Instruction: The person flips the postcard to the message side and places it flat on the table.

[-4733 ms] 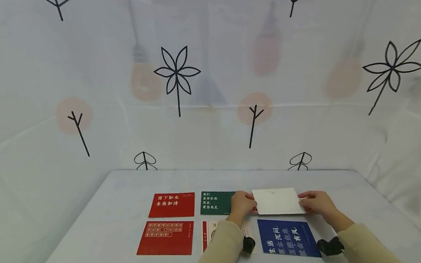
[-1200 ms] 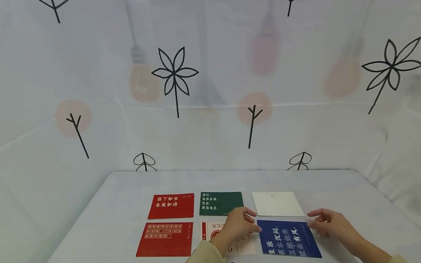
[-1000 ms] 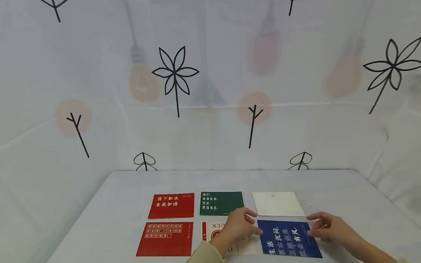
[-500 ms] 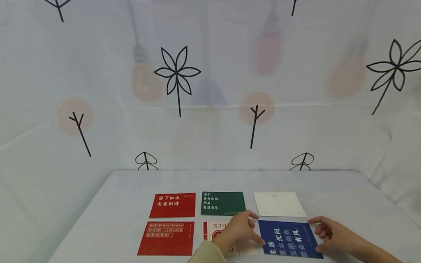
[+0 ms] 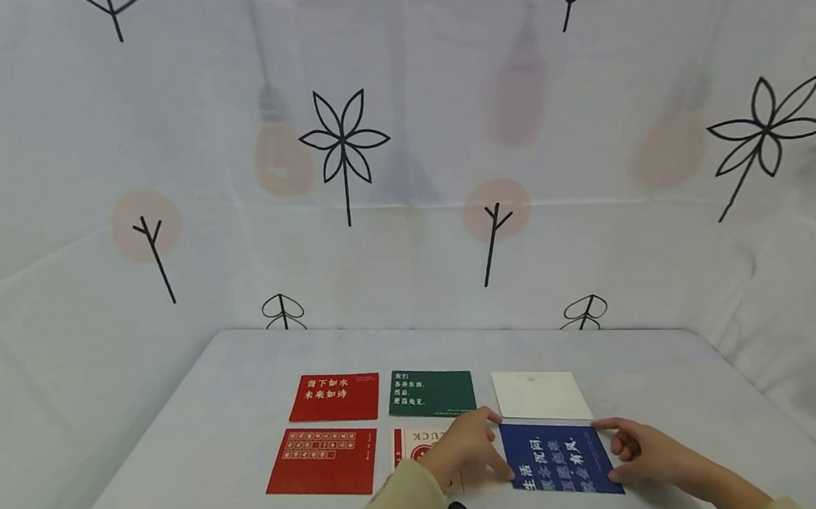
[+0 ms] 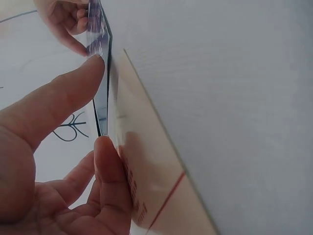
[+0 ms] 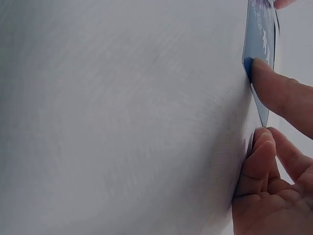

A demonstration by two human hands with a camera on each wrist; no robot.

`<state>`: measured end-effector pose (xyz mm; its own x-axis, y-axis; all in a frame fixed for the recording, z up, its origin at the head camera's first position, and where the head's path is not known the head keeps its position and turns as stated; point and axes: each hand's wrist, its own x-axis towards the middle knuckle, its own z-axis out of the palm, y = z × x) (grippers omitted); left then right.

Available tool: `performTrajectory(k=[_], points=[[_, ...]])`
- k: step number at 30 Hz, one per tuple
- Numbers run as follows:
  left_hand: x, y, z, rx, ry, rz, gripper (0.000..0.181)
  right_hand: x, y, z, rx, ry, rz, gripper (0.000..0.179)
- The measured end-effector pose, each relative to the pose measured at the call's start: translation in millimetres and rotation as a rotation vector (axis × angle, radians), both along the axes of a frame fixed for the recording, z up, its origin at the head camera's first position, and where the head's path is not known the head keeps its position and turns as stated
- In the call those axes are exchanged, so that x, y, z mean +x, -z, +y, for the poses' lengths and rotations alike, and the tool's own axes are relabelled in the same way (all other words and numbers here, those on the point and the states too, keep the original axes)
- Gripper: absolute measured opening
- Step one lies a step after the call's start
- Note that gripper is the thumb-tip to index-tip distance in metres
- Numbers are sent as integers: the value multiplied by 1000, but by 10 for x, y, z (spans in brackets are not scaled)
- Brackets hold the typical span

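Observation:
A blue card (image 5: 561, 458) with white lettering lies at the near right of the rows of cards. My left hand (image 5: 466, 446) holds its left edge, thumb at the near corner and a finger at the far one. My right hand (image 5: 650, 455) holds the right edge the same way. In the right wrist view the right thumb (image 7: 274, 88) presses on a corner of the card. A cream card (image 6: 161, 161) with red print lies under the left hand, partly hidden by it in the head view. Just beyond the blue card is a plain white card (image 5: 541, 396).
A green card (image 5: 455, 391) lies left of the white one. Two red cards, a far one (image 5: 341, 407) and a near one (image 5: 325, 477), form the left column. All rest on a white-covered table (image 5: 167, 481), with a patterned white cloth (image 5: 409, 270) hanging behind.
The white card was between both hands and is now let go on the table. Both hands have come nearer to the blue card, taken its side edges and shifted it slightly away from me.

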<state>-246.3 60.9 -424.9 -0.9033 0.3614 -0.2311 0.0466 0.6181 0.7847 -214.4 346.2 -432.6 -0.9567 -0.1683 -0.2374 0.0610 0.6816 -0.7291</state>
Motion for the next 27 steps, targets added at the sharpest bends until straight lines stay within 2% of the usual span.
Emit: performTrajectory(k=[6,11,13,18,22,24,27], points=[[13,-62,11,-11,-6,-3,58,-21,-24,3,-25,16,-6,76],[30,-90,13,-4,-37,4,56,-21,-38,-27,-34,55,-8,79],[35,-81,13,2,-53,8,51,-14,-40,-54,-23,90,-4,81],[49,-50,13,40,-68,26,36,19,-43,-96,-15,111,21,81],[45,-33,25,52,-66,39,28,42,-43,-66,-38,53,52,79],[49,-36,27,60,-74,43,24,44,-44,-53,-47,50,58,79],[68,-53,24,75,-89,55,19,40,-52,-49,-33,112,58,72]])
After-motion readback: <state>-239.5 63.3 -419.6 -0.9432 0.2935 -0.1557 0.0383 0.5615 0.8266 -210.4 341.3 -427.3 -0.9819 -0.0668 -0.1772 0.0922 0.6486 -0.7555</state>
